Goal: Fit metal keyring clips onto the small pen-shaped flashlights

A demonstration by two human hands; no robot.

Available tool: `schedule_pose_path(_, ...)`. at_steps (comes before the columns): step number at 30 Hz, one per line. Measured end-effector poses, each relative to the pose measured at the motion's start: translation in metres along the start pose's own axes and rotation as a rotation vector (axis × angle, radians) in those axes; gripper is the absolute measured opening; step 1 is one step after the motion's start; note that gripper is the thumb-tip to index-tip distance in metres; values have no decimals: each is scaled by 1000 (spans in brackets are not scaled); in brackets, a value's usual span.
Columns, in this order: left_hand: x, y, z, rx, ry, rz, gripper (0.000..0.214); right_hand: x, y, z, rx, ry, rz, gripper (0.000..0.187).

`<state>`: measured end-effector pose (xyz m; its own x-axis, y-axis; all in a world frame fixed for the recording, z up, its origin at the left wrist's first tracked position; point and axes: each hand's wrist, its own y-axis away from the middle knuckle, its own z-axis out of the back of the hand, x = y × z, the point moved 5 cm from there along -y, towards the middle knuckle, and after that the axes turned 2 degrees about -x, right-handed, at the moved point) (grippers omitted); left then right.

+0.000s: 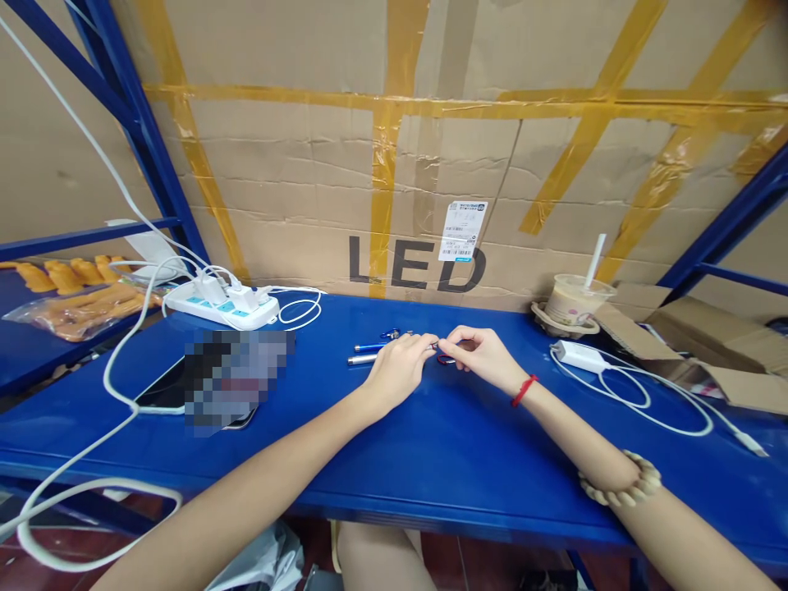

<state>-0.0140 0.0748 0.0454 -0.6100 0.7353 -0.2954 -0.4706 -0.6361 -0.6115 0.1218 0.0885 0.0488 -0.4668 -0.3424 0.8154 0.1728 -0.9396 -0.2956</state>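
Note:
My left hand (399,371) is closed, its fingers bent down over the blue tabletop. My right hand (483,358) pinches thumb against fingers just to its right. Between the two sets of fingertips shows a small dark metallic piece (435,345), mostly covered and too small to name. A thin silver tube (362,359) pokes out left of my left hand; its other end is hidden. Behind it lies a similar blue tube (368,348), with a small blue clip (390,333) close by. A red ring-like piece (444,359) shows under my right fingertips.
At the left are a phone (165,386), a blurred-out patch and a white power strip (222,308) with cables. A drink cup (579,300), a white adapter (577,356) with its cable and an open cardboard box (726,345) stand right. A large carton (295,180) backs the table.

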Motion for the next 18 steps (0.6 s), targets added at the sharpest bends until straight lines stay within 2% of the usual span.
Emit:
schedule_pose_path(4, 1, -1, -1, 5, 124, 106, 21, 3, -5, 19, -88, 164, 121, 33)
schedule_pose_path(7, 2, -1, -1, 6, 240, 170, 21, -2, -7, 27, -58, 328, 168, 26)
schedule_pose_path(10, 5, 0, -1, -12, 329, 219, 21, -8, -8, 27, -2, 435, 211, 22)
schedule_pose_path(13, 5, 0, -2, -7, 384, 233, 21, -5, -7, 20, 25, 345, 236, 25)
schedule_pose_path(18, 2, 1, -1, 20, 384, 223, 20, 17, 0, 11, -7, 53, 291, 27)
